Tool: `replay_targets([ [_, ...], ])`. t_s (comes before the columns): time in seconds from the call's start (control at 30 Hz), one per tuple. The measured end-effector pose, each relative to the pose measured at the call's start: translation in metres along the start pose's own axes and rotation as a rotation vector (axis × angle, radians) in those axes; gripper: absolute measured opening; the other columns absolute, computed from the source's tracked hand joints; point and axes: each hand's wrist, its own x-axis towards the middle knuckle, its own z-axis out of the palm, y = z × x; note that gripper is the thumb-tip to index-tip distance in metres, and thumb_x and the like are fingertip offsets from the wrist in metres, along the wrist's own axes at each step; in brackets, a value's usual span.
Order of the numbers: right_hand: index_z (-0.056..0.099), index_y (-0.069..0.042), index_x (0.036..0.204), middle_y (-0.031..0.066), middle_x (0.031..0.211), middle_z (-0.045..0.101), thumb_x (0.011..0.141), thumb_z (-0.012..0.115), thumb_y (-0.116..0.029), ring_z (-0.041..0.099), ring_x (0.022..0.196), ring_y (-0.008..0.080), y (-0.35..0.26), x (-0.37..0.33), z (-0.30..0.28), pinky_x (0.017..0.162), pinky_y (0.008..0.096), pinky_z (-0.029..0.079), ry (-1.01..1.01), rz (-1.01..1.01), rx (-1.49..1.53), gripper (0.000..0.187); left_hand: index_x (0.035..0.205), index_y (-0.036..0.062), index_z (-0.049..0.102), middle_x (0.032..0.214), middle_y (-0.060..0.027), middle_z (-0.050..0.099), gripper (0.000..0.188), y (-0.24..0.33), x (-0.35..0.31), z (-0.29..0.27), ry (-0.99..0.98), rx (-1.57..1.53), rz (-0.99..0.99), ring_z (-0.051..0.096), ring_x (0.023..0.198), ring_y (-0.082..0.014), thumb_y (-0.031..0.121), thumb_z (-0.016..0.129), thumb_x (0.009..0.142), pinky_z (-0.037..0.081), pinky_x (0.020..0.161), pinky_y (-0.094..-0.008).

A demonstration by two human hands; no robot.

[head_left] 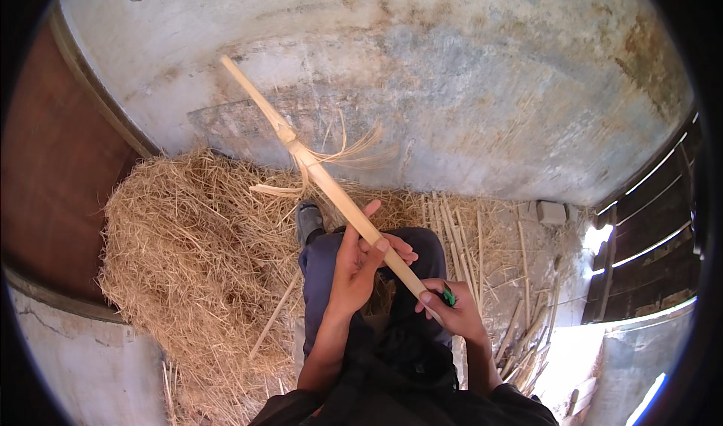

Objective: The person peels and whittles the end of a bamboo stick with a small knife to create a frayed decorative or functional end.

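Note:
A long, pale split bamboo piece (341, 198) slants across my lap, its far end up to the left by the wall. A node bulges partway along it, and thin curled shavings (348, 155) hang from just below. My left hand (360, 266) supports its lower middle, thumb on top and fingers beneath, the forefinger stretched out. Near its lower end my right hand (456, 311) grips it with the thumb on top. A small green object (449, 295) shows at the right fingers; the rest of it is hidden, and I cannot tell its kind.
A big heap of straw-like shavings (196, 253) rises at the left. Thin bamboo sticks (461, 249) lie on the floor at the right, near a grey block (551, 213). A stained plaster wall (467, 87) stands ahead; dark boards (648, 230) are at the far right.

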Motion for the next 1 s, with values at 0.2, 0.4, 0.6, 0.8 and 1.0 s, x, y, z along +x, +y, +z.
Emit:
replay_targets([
  [0.2, 0.075, -0.003, 0.133, 0.0052, 0.095, 0.077, 0.110, 0.070, -0.016, 0.065, 0.083, 0.0073, 0.022, 0.009, -0.012, 0.078, 0.0275, 0.051, 0.159, -0.061, -0.044, 0.028, 0.172, 0.0006, 0.022, 0.102, -0.0155, 0.072, 0.062, 0.010, 0.012, -0.004, 0.039, 0.032, 0.082, 0.077, 0.091, -0.0259, 0.014, 0.050, 0.118, 0.066, 0.087, -0.0440],
  [0.4, 0.063, -0.001, 0.131, 0.0009, 0.087, 0.059, 0.110, 0.065, -0.040, 0.056, 0.082, 0.0105, 0.019, 0.017, -0.026, 0.076, 0.0271, 0.043, 0.237, -0.142, -0.030, 0.044, 0.173, 0.0010, 0.023, 0.089, -0.0089, 0.064, 0.061, 0.018, 0.015, 0.006, 0.065, 0.007, 0.046, 0.069, 0.078, -0.0192, 0.016, 0.048, 0.119, 0.064, 0.078, -0.0380],
  [0.6, 0.061, -0.001, 0.124, 0.0030, 0.083, 0.054, 0.114, 0.047, -0.059, 0.050, 0.078, 0.0131, -0.008, 0.030, -0.043, 0.072, 0.0323, 0.041, 0.250, -0.184, -0.104, 0.061, 0.171, 0.0017, 0.031, 0.079, 0.0001, 0.053, 0.057, 0.063, 0.054, -0.001, 0.126, 0.168, 0.217, 0.051, 0.064, -0.0076, 0.019, 0.048, 0.120, 0.047, 0.059, -0.0251],
  [0.8, 0.066, -0.001, 0.116, 0.0057, 0.083, 0.056, 0.114, 0.045, -0.059, 0.053, 0.079, 0.0149, -0.020, 0.026, -0.059, 0.071, 0.0328, 0.042, 0.364, -0.248, -0.160, 0.062, 0.164, 0.0025, 0.049, 0.078, 0.0020, 0.053, 0.048, 0.122, 0.067, 0.028, 0.056, 0.657, 0.129, 0.050, 0.065, -0.0070, 0.018, 0.052, 0.118, 0.042, 0.057, -0.0263],
  [1.0, 0.072, 0.000, 0.127, 0.0129, 0.090, 0.064, 0.111, 0.063, -0.033, 0.062, 0.078, 0.0251, -0.051, 0.022, -0.039, 0.075, 0.0372, 0.051, 0.372, -0.398, -0.447, 0.038, 0.158, -0.0020, 0.054, 0.081, -0.0011, 0.055, 0.045, 0.044, 0.025, 0.011, 0.009, 0.782, 0.000, 0.051, 0.070, -0.0095, 0.017, 0.054, 0.117, 0.045, 0.065, -0.0275],
])
